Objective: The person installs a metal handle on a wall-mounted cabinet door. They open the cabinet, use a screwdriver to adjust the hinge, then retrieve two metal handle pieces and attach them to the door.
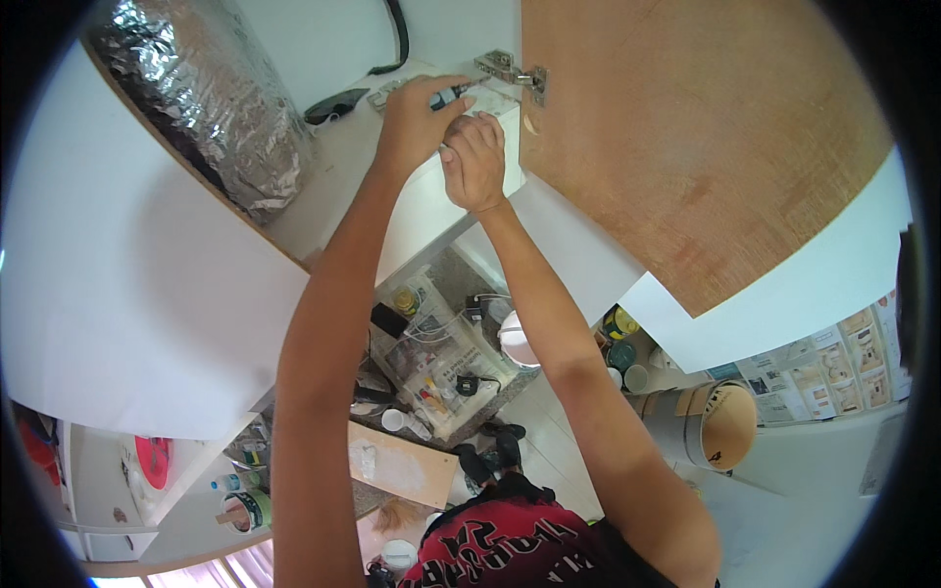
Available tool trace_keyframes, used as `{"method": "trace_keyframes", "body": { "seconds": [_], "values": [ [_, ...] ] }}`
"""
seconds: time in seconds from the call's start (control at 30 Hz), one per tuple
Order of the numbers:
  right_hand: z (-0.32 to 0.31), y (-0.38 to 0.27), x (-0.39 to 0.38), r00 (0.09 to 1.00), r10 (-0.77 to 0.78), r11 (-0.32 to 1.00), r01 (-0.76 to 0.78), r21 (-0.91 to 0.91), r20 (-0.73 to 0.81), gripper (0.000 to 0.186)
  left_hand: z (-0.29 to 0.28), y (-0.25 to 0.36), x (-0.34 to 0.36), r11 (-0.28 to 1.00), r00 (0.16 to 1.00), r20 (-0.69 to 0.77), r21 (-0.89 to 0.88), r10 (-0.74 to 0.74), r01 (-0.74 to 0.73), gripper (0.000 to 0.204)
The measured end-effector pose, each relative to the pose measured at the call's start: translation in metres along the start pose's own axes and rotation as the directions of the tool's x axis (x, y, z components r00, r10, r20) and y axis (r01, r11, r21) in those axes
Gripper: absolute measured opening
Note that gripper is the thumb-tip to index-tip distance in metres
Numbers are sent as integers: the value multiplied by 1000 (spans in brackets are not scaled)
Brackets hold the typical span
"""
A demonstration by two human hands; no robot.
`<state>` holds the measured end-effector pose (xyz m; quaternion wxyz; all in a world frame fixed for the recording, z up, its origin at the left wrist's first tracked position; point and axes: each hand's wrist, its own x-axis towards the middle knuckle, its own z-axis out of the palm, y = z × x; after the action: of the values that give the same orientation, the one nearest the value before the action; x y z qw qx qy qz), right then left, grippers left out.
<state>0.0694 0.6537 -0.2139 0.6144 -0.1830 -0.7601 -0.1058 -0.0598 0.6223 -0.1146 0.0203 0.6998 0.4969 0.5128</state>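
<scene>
My left hand (pixel 417 122) is closed around a screwdriver (pixel 446 96) with a blue-grey handle. Its thin shaft points right, toward a metal cabinet hinge (pixel 498 66). The hinge joins the white cabinet to a brown wooden door (pixel 676 127), which stands open on the right. Just below the left hand, my right hand (pixel 475 165) has its fingers curled over at the cabinet's front edge; what they hold, if anything, is hidden.
Inside the cabinet stands a foil-wrapped duct (pixel 211 108); a black cable (pixel 400 34) hangs behind. Far below, newspaper (pixel 441 372) lies under cables and small items. A white bucket (pixel 518 341), a wooden board (pixel 402 463) and a large cylinder (pixel 706 426) stand around.
</scene>
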Motion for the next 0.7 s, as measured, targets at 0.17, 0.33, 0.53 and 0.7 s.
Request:
{"method": "trace_keyframes", "body": {
  "seconds": [0.17, 0.33, 0.53, 0.7],
  "values": [
    [5, -3, 4, 998, -15, 1000, 16, 25, -54, 24, -3, 3, 2, 995, 999, -6, 88, 42, -42, 35],
    [10, -4, 13, 995, -33, 999, 36, 23, -92, 24, -12, 9, 10, 992, 998, 39, 114, 47, -51, 37],
    [12, -2, 8, 997, -27, 999, 28, 17, -76, 22, -7, 2, 8, 988, 997, 35, 138, 73, -77, 39],
    [13, -4, 0, 999, -12, 1000, 12, 19, -45, 21, -1, 4, -1, 977, 987, -26, 145, 161, -156, 43]
  ]
}}
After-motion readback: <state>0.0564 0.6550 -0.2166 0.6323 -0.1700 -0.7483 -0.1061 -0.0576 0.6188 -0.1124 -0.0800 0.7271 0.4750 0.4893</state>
